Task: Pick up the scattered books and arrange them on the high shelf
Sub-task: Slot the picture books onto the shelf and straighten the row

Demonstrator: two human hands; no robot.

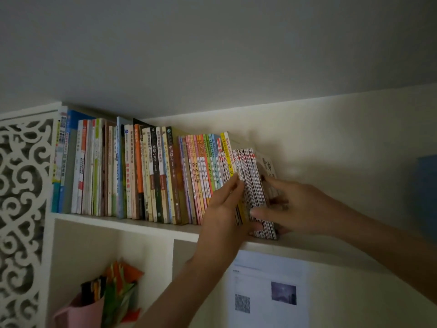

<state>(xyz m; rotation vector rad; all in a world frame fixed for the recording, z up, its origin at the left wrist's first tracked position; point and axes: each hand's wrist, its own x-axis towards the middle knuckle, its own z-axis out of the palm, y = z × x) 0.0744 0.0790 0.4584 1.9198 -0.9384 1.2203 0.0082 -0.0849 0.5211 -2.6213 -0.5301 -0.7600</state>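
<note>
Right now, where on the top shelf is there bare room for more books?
Free: the shelf board right of the thin-book stack, which both the left hand and right hand hold. Crowded: the book row packs everything from the stack left to the fretwork panel.

The high shelf (146, 227) is packed with a row of books (132, 171) from its left end to about the middle, with no gap between them. A bundle of thin books (256, 192) stands at the right end of the row, with the left hand (224, 209) and right hand (290, 209) on either side of it. To the right of the bundle the shelf board is bare, with room to reach in. The ceiling (212, 55) sits close above the tallest books. A white carved panel (21, 209) blocks the far left.
</note>
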